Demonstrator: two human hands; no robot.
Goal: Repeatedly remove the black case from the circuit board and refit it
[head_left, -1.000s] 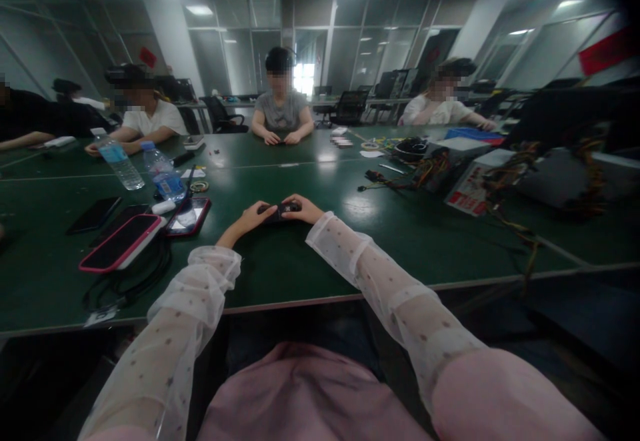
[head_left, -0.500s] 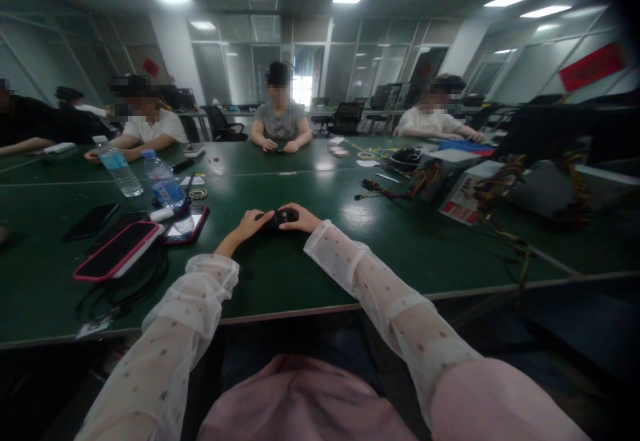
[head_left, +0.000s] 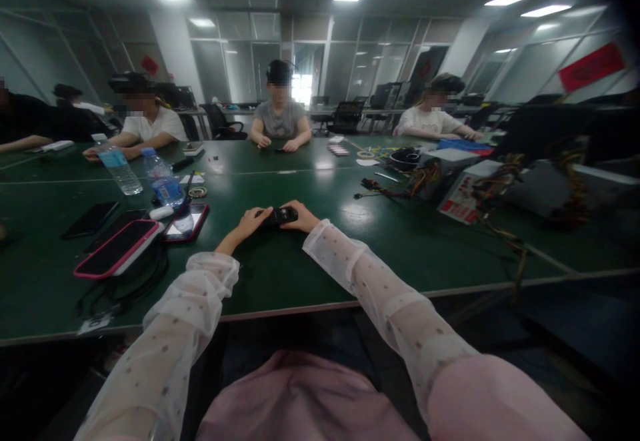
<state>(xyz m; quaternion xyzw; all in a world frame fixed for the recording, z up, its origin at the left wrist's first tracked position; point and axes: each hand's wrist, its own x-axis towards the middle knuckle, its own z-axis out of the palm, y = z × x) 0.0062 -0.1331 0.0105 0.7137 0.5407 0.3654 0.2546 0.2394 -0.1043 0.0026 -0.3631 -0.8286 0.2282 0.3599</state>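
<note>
In the middle of the frame, the left hand [head_left: 249, 223] and right hand [head_left: 303, 218] pinched a black thing [head_left: 279, 217] between them, its long side running left to right.

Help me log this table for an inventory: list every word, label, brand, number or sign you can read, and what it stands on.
None can be read with certainty.
Black object: pale marks, too small.
Left bottle: light-blue label, blurred.
Right bottle: blue label, blurred.
Metal box: red-and-white label, blurred.
White tag: too blurred.
Far-right red banner: any markings too faint.
</note>
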